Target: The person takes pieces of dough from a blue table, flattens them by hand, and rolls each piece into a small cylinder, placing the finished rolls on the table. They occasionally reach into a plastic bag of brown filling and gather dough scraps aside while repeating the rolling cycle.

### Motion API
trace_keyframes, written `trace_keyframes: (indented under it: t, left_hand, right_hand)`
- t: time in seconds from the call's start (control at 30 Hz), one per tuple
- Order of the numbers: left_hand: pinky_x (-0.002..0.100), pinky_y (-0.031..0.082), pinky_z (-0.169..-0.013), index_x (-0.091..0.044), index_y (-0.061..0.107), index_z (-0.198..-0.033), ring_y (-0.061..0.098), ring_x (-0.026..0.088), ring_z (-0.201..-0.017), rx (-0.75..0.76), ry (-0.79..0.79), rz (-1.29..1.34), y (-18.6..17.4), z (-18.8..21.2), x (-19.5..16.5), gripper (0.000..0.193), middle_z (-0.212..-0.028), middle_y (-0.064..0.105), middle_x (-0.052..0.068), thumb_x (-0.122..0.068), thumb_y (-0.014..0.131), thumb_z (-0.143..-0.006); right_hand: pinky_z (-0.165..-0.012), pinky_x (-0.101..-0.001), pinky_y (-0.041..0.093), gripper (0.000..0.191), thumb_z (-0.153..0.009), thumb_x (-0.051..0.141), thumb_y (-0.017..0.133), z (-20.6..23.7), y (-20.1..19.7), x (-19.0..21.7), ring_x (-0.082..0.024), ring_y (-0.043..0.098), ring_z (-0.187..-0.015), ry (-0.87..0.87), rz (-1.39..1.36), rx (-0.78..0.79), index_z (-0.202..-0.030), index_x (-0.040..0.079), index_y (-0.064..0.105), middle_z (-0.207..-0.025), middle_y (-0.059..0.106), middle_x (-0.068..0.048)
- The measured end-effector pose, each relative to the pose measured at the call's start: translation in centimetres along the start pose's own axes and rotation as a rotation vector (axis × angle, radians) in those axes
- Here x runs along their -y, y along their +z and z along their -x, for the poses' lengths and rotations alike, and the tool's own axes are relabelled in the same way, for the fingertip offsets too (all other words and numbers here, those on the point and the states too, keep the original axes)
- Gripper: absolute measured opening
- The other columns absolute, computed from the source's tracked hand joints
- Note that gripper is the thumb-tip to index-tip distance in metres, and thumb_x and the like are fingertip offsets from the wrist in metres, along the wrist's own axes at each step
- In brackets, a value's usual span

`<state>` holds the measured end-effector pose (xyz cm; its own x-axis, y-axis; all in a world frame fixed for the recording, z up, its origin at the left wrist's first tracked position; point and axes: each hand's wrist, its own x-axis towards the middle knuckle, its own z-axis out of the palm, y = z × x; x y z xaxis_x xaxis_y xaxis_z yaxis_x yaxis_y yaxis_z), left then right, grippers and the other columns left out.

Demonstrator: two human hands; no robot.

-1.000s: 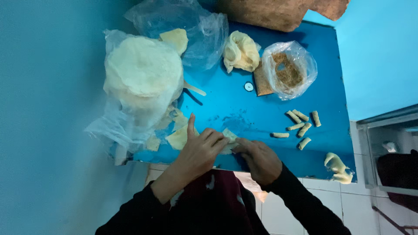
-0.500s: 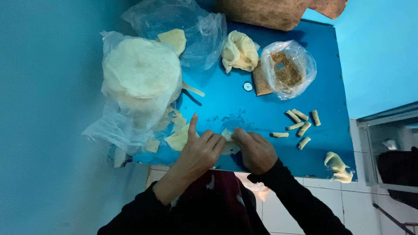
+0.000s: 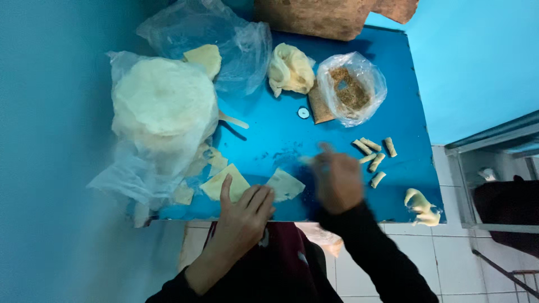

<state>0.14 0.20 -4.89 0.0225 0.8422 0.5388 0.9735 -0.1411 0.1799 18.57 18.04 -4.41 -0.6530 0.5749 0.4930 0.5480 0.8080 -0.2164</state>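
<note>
Closest to the camera, the left hand [image 3: 242, 216] lies flat at the near edge of the blue table [image 3: 281, 132], fingers stretched out side by side, fingertips pressing a pale triangular wrapper piece [image 3: 285, 184], apparently to pin it down. Another wrapper triangle [image 3: 224, 184] lies just left of it, by the thumb. The right hand [image 3: 337, 180] is blurred above the table, loosely curled with fingertips pointing away; whether it pinches anything I cannot tell. Beyond it, to the right, 5 small rolled pieces [image 3: 375, 155] sit grouped together, seemingly set aside. Farther left, a stack of round wrappers [image 3: 163, 106] rests in an open plastic bag, within easy reach. At the far side sit a crumpled dough lump [image 3: 289, 69] and a bag of brown filling [image 3: 351, 88].
</note>
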Motion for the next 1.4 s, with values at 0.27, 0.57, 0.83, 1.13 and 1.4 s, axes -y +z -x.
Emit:
trace_keyframes:
  t: [0.27,0.57,0.83,1.13,1.4]
  left_hand:
    - [0.069,0.03,-0.11,-0.007,0.066,-0.095,0.058,0.029,-0.104,-0.029,-0.232,-0.154,-0.8,-1.7,-0.2,0.026,-0.101,0.061,0.009,-0.031,0.075,-0.091]
    - [0.066,0.03,-0.11,-0.008,0.063,-0.088,0.058,0.028,-0.096,-0.015,-0.244,-0.055,-0.7,-2.5,-0.3,0.02,-0.09,0.058,0.008,-0.025,0.072,-0.092]
    - [0.054,0.035,-0.095,-0.007,0.058,-0.101,0.06,0.027,-0.087,0.046,-0.321,0.22,-0.6,-2.2,-0.6,0.02,-0.083,0.062,0.006,-0.021,0.071,-0.095]
    - [0.054,0.031,-0.099,-0.007,0.058,-0.107,0.062,0.024,-0.085,0.06,-0.396,0.455,-0.8,-2.4,-0.2,0.024,-0.082,0.063,0.004,-0.019,0.072,-0.093]
    - [0.055,0.032,-0.101,-0.008,0.058,-0.107,0.062,0.025,-0.084,0.061,-0.395,0.499,-0.9,-2.1,0.2,0.024,-0.082,0.064,0.004,-0.017,0.074,-0.092]
  right_hand:
    - [-0.103,-0.0458,0.043,0.058,-0.079,-0.005,0.056,0.1,-1.7,-0.5,-0.032,0.061,-0.119,-0.105,0.008,-0.033,-0.135,0.012,0.063,-0.128,0.068,-0.011]
    - [-0.106,-0.044,0.039,0.052,-0.093,0.015,0.067,-0.6,0.0,3.2,-0.024,0.053,-0.122,-0.4,0.257,0.177,-0.144,0.023,0.062,-0.127,0.056,-0.003]
    - [-0.102,-0.0506,0.045,0.032,-0.072,0.009,0.071,-3.9,0.1,-2.5,-0.032,0.056,-0.121,-0.278,0.276,0.083,-0.103,0.014,0.072,-0.131,0.064,-0.008]
    - [-0.077,-0.0482,0.058,0.038,-0.089,0.02,0.078,-14.6,0.3,-12.9,-0.035,0.073,-0.091,0.236,-0.047,0.166,-0.123,0.016,0.063,-0.098,0.075,-0.015]
    - [-0.076,-0.0531,0.054,0.053,-0.09,0.027,0.08,-14.4,1.3,-11.5,-0.044,0.069,-0.088,0.298,0.121,0.233,-0.129,0.012,0.048,-0.091,0.072,-0.024]
